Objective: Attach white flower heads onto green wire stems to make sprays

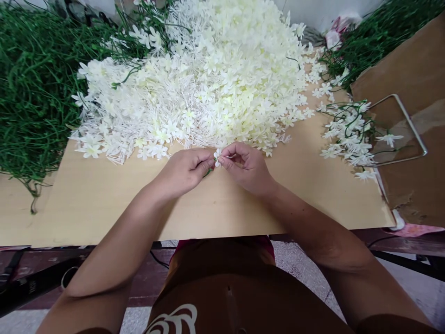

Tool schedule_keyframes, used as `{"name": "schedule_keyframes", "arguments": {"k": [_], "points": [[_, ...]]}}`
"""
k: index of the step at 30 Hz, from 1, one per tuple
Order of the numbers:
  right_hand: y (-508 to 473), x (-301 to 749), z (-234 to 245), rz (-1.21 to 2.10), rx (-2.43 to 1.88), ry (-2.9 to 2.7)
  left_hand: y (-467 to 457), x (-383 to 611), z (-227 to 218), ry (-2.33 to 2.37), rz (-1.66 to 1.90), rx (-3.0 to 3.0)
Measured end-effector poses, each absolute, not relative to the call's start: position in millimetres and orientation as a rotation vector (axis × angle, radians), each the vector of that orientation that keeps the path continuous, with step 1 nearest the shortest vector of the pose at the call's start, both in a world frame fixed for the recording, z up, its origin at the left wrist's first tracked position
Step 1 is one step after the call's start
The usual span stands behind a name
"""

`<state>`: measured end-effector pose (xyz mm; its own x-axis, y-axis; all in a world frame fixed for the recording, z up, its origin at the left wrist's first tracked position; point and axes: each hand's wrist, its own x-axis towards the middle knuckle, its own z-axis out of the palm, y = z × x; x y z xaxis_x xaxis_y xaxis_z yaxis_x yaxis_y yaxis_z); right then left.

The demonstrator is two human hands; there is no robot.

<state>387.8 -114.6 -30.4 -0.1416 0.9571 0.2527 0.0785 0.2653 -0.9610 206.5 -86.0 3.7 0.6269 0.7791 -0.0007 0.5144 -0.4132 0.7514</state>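
- The small white flower (217, 157) is between the fingertips of the 2 hands, near the middle of the surface (215, 208), well in from its near edge and just short of the big pile of white flowers (239, 74).
- The left hand (194, 166) is closed in a pinch, thumb against forefinger; it appears to have hold of a green stem (207, 172), part of which shows below the thumb.
- The right hand (245, 164) has its thumb and forefinger pinched on the flower, at its right side; the exact grip is too small to tell.
- The key relation: the flower sits right of the left fingertips, its thin stalk running sideways toward the right hand, roughly along the near edge. Both hands are about equally close.
- Green stems (31, 93) are heaped over the surface's left side; stemmed flowers (349, 132) lie toward its right edge, beside a bent metal rod (408, 118) and cardboard (413, 181).
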Motion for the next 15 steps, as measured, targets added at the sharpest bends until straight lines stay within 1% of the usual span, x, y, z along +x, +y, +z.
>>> {"name": "schedule_keyframes", "arguments": {"k": [6,15], "points": [[-114,387,-31,1.139,-1.044,-1.489,-85,207,1,0.983,0.423,2.058],[-107,387,-42,1.245,-1.119,-1.422,-85,215,-12,1.118,0.371,2.069]]}}
